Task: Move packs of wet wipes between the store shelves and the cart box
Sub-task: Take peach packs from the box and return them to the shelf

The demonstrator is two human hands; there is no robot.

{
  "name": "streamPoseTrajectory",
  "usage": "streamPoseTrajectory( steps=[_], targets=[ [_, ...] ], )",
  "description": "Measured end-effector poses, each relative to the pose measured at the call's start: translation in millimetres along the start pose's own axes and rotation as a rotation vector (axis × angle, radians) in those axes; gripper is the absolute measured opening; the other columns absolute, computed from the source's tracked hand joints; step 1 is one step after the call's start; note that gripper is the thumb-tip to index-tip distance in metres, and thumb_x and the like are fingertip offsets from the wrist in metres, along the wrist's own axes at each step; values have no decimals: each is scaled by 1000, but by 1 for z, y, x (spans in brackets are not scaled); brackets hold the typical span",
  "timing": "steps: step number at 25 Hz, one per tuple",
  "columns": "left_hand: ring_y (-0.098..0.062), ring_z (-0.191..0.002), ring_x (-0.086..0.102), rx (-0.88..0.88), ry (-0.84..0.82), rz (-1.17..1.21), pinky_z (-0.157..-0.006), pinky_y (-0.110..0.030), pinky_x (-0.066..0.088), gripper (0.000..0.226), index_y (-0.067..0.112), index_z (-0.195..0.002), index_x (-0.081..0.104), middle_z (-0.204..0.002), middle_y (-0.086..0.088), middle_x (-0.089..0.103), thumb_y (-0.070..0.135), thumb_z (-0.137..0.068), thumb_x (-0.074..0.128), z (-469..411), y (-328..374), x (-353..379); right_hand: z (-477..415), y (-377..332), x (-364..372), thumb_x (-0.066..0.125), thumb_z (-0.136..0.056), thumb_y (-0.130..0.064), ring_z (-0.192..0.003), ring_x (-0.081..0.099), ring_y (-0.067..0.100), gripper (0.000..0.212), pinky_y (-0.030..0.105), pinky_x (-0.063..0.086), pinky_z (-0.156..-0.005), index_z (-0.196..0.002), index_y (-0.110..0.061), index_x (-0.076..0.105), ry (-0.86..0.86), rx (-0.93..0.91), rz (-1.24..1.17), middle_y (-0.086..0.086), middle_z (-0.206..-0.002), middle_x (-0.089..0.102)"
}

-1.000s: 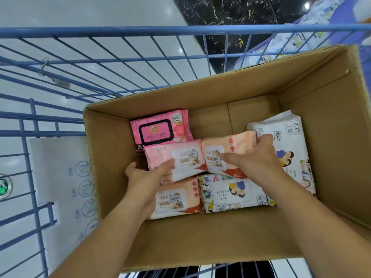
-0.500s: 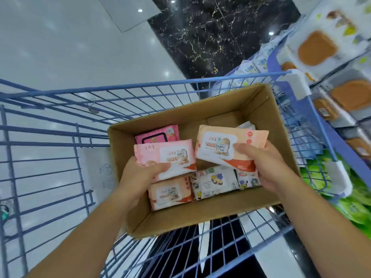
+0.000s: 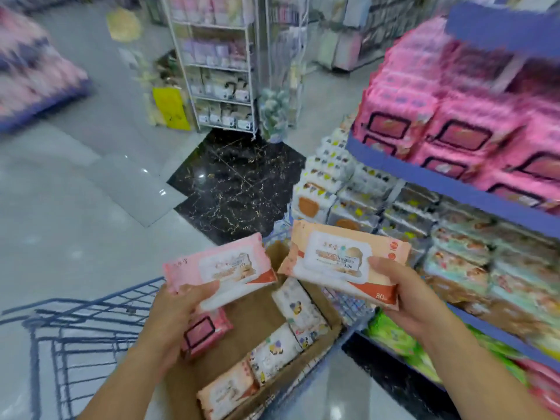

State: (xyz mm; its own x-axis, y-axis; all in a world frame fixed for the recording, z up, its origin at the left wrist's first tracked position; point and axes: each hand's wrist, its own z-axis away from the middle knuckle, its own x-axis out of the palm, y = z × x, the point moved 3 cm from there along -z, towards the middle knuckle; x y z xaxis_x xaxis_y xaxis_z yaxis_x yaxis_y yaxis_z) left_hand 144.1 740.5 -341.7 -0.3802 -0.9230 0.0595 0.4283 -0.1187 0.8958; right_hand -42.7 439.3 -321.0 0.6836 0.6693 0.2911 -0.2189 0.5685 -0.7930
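My left hand (image 3: 175,316) grips a pink pack of wet wipes (image 3: 219,268) by its near edge, above the cart box. My right hand (image 3: 406,295) grips an orange pack of wet wipes (image 3: 342,259) by its right end, held level beside the pink one. Below them the cardboard box (image 3: 257,310) sits in the blue wire cart (image 3: 75,334). Several packs lie inside it: a dark pink one (image 3: 206,331), white patterned ones (image 3: 298,310) and an orange one (image 3: 227,392).
Blue store shelves (image 3: 448,186) stand at the right, stacked with pink packs (image 3: 448,128) on top and white, orange and green packs lower down. A white wire rack (image 3: 221,65) stands ahead across the tiled floor. A pink display is at far left.
Both hands have lifted their packs up out of the box. My view has swung up and right, from the box to the aisle and the shelves.
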Motion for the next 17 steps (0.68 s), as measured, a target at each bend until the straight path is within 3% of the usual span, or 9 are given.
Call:
streamPoseTrajectory(
  steps=[2, 4, 7, 10, 12, 14, 15, 16, 17],
  targets=[
    [-37, -106, 72, 89, -52, 20, -95, -47, 56, 74, 3, -116, 69, -109, -17, 77, 30, -52, 93, 17, 31, 32, 39, -42, -30, 83, -64, -26, -73, 77, 21, 57, 28, 60, -54, -116, -9, 66, 4, -98, -54, 9, -96, 79],
    [-36, -109, 72, 160, -135, 19, -102, -51, 52, 83, -2, -122, 65, -116, -21, 74, 35, -52, 90, 35, 60, 72, 79, -78, -66, 66, -82, -20, -64, 76, 20, 33, 26, 57, -46, -112, -9, 66, 10, -191, -131, 9, -89, 80],
    [-33, -114, 70, 249, -280, 19, -108, -56, 47, 73, 1, -125, 63, -121, -15, 74, 24, -61, 87, 70, 94, 149, 143, -124, -132, 77, -70, -27, -76, 77, 25, 52, 32, 62, -55, -118, -9, 67, 20, -327, -170, 13, -101, 78],
    [-30, -112, 71, 300, -384, 59, -107, -54, 46, 68, 3, -106, 62, -118, -13, 74, 31, -50, 90, 99, 115, 231, 208, -162, -200, 61, -76, -22, -69, 77, 21, 39, 29, 59, -49, -114, -11, 67, 85, -469, -183, 9, -96, 79],
    [-32, -101, 70, 322, -476, 56, -97, -48, 49, 56, 1, -93, 65, -107, -15, 70, 29, -52, 92, 124, 127, 297, 253, -184, -244, 59, -78, -20, -73, 77, 24, 41, 30, 59, -50, -118, -10, 66, 123, -548, -193, 12, -101, 78],
    [-31, -86, 60, 339, -531, 69, -77, -41, 45, 25, 7, -59, 64, -87, -14, 57, 20, -62, 86, 153, 137, 360, 290, -204, -286, 60, -79, -21, -83, 77, 28, 44, 34, 62, -57, -121, -9, 65, 181, -620, -194, 16, -109, 76],
    [-30, -82, 59, 341, -551, 70, -72, -39, 44, 27, 7, -54, 61, -78, -15, 56, 17, -67, 81, 165, 139, 389, 309, -215, -302, 65, -77, -23, -88, 77, 30, 48, 36, 63, -61, -122, -9, 65, 207, -658, -191, 16, -112, 75],
    [-31, -83, 63, 337, -587, 102, -74, -40, 47, 26, -1, -62, 63, -76, -18, 64, 17, -68, 81, 181, 142, 423, 330, -227, -323, 71, -73, -25, -91, 76, 31, 53, 37, 64, -63, -123, -9, 65, 240, -704, -209, 16, -113, 75],
    [-32, -86, 67, 359, -642, 114, -78, -40, 50, 48, -14, -81, 65, -84, -22, 72, 24, -62, 86, 194, 146, 455, 350, -238, -342, 75, -70, -26, -90, 77, 30, 56, 36, 63, -61, -123, -9, 66, 269, -741, -208, 17, -112, 75]
  ],
)
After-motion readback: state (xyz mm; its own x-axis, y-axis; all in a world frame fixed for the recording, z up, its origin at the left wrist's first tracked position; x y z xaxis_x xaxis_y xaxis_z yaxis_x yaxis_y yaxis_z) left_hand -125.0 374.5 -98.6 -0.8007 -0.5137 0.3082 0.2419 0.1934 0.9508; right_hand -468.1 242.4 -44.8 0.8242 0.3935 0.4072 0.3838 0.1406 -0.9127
